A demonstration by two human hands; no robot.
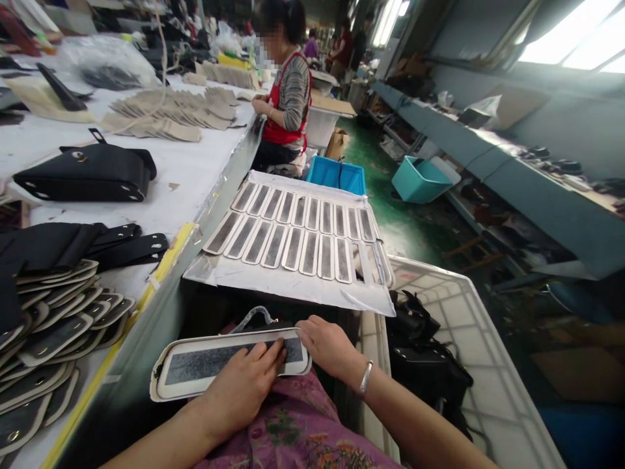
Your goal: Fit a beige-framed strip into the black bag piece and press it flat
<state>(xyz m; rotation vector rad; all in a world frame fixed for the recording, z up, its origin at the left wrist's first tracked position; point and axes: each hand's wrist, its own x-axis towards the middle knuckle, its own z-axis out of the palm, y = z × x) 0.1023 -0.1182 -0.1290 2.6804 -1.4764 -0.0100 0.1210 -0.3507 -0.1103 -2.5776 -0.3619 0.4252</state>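
Note:
An oblong bag base panel (195,365), off-white round the rim with a dark grey strip along its middle, lies across my lap. My left hand (247,378) rests on its face, fingers laid flat over the dark strip. At the panel's right end, the fingers of my right hand (327,345) are closed on the rim; a silver bracelet circles that wrist. Just behind the panel shows a handle loop (256,316) in clear wrapping, its lower part hidden. Beyond it, a white board (293,286) carries two rows of similar, smaller-looking panels (307,251).
Stacked black bag pieces (63,332) and a black bag (88,172) lie on the white table (195,176) to the left. A white crate (463,326) with black bags stands right. A co-worker in a red apron (288,98) sits ahead, near a blue bin (336,174).

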